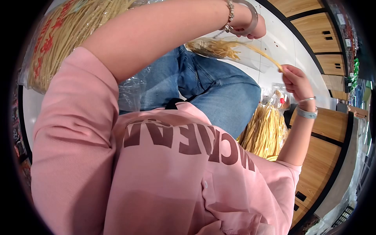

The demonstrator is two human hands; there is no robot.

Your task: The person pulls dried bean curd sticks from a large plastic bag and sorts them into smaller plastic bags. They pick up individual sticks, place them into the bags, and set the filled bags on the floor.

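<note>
My left hand (252,28), with bracelets at its wrist, is at the top with its fingers curled; what they hold, if anything, is hidden. My right hand (295,80) pinches the end of a thin yellow strip (266,56). That strip slants up and left towards a clear plastic bag (248,58) lying beyond my knees. Yellow dried strips (215,47) lie inside this bag, just below my left hand.
A large clear bag of long yellow strips (84,31) with red print stands at upper left. Another bag of strips (264,129) is by my right thigh. Crumpled clear plastic (131,92) lies by my left leg. Wooden cabinets (319,152) line the right side.
</note>
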